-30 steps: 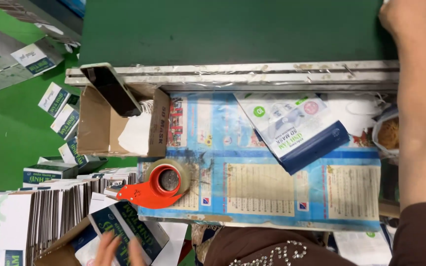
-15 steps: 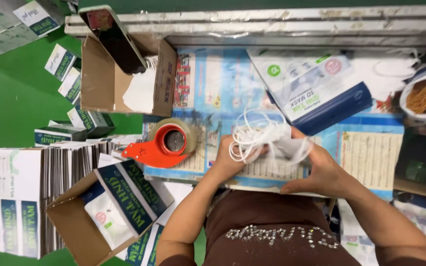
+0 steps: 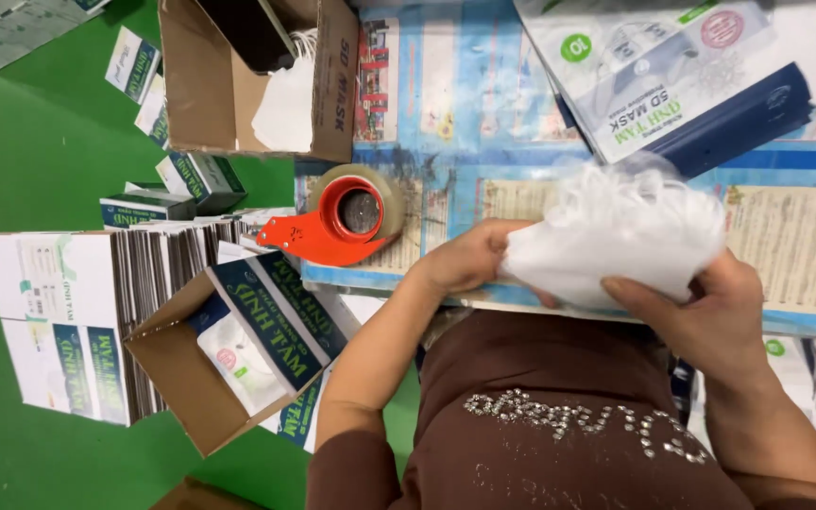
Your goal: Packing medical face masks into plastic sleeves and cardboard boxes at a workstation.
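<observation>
A stack of white face masks (image 3: 616,236) with loose ear loops is held over the near edge of the table (image 3: 484,113). My left hand (image 3: 469,257) grips the stack's left end. My right hand (image 3: 701,302) holds it from below on the right, thumb on top. A red tape dispenser (image 3: 337,219) with a brown roll lies just left of my left hand. A white and blue mask packet (image 3: 672,76) rests on the table beyond the stack.
An open cardboard box (image 3: 238,85) with white masks and a dark phone sits at the table's far left. Below the table, another open carton (image 3: 191,368) holds green and white boxes. Flat folded boxes (image 3: 59,321) are stacked on the green floor at left.
The view has tilted down and closer. Both hands have gathered the masks into a tighter stack and lifted it slightly toward me; the ear loops are now bunched on top.
</observation>
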